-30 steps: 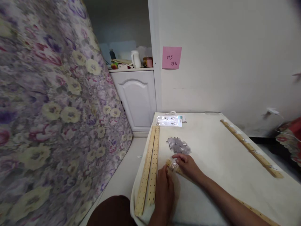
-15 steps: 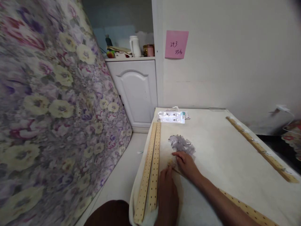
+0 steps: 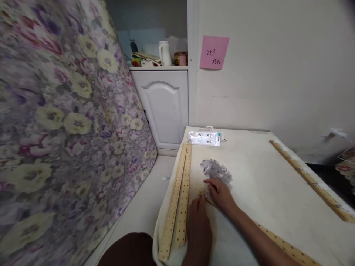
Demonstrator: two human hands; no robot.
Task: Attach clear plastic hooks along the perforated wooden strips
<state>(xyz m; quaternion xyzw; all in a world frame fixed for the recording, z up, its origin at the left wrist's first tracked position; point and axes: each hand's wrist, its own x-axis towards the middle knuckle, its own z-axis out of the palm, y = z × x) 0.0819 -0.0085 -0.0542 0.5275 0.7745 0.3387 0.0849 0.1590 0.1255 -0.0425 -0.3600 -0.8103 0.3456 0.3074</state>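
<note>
My right hand (image 3: pixel 219 193) rests on the far end of a perforated wooden strip (image 3: pixel 280 243) that runs diagonally under my forearm, fingers curled and pressing a small clear piece onto it. My left hand (image 3: pixel 198 218) lies beside it, fingertips touching the same end of the strip. Just beyond my right hand sits a pile of small clear plastic hooks (image 3: pixel 215 170). Two more perforated wooden strips (image 3: pixel 179 195) lie side by side along the table's left edge.
A clear blister pack (image 3: pixel 204 137) lies at the table's far left corner. Another wooden strip with hooks (image 3: pixel 307 179) lies on the right of the white table (image 3: pixel 263 184). A floral mattress (image 3: pixel 55 122) leans on the left; a white cabinet (image 3: pixel 163 107) stands behind.
The camera has shifted slightly so the scene sits a little further right. Both hands stay at the end of the strip, with my right fingers pressed lower onto it.
</note>
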